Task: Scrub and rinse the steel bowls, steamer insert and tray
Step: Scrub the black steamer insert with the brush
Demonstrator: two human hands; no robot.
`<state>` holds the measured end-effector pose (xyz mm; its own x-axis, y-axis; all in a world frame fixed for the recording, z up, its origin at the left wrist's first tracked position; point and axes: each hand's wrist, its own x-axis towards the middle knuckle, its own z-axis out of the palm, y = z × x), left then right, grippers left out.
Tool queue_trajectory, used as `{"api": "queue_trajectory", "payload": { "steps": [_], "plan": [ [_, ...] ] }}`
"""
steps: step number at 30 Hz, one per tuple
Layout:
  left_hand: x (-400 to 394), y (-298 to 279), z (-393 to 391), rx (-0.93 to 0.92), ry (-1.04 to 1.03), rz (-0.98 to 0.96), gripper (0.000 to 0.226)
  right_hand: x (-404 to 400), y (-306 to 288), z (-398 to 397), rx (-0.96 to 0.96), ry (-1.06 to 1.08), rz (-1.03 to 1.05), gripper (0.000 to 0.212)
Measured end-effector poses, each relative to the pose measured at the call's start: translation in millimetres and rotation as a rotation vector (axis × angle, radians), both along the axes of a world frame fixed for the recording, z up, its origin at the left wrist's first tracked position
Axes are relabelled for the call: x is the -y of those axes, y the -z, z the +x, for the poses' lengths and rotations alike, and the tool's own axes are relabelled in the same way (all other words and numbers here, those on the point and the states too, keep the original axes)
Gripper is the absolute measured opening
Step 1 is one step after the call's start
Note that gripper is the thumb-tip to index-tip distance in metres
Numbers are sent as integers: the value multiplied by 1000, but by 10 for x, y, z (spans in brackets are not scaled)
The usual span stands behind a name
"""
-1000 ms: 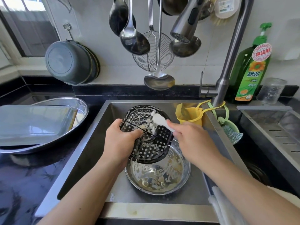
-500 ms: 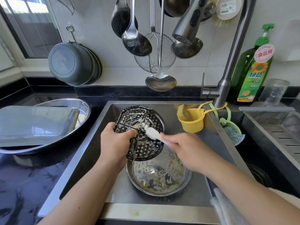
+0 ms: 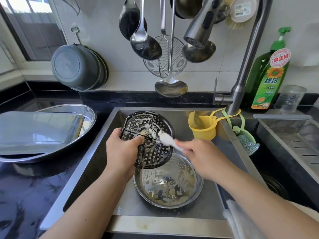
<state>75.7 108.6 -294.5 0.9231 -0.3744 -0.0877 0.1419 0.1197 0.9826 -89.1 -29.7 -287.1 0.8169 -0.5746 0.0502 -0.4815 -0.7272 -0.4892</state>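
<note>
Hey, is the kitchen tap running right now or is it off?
Off, as far as the head view shows: no stream falls from the faucet spray head above the sink, and the soapy steamer insert below is unrinsed.

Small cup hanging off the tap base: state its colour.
Yellow. The cup hangs by a yellow loop inside the sink, clearest in the head view.

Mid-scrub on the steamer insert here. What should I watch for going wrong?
The left hand grips the soapy steamer insert by one edge only; it may slip into the steel bowl below. The right hand works the white brush fast, so suds may spatter onto the tray on the counter.
</note>
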Motion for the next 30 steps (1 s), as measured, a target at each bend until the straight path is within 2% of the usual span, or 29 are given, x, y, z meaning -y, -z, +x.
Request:
{"api": "queue_trajectory", "payload": {
  "steps": [3, 7, 11, 16, 20, 24, 26, 28, 30],
  "plan": [
    [-8, -11, 30, -53, -27, -39, 33, -197, -33, -47, -46, -107, 75, 42],
    [1, -26, -1, -16, -5, -39, 33, 50, -54, -22, 17, 75, -6, 42],
    [-13, -38, 5, -16, -28, -39, 32, -176, -54, -64, -100, -93, 140, 39],
    [-8, -46, 0, 6, 16, -29, 33, 137, -64, -63, 29, 124, 51, 38],
    [-25, -51, 25, 2, 23, -11, 34, -27, -36, -127, -178, -102, 177, 19],
    [-12, -35, 23, 3, 102, 23, 33, 168, -119, -105, -47, 107, 113, 26],
    [-13, -35, 4, 17, 124, 53, 34, 186, -159, -128, -75, 81, 120, 28],
    [-22, -46, 7, 31, 122, 69, 34, 69, -152, -141, -190, -21, 165, 39],
    [-24, -58, 9, 44, 130, 70, 33, 50, -148, -127, -188, 31, 165, 38]
  ]
}}
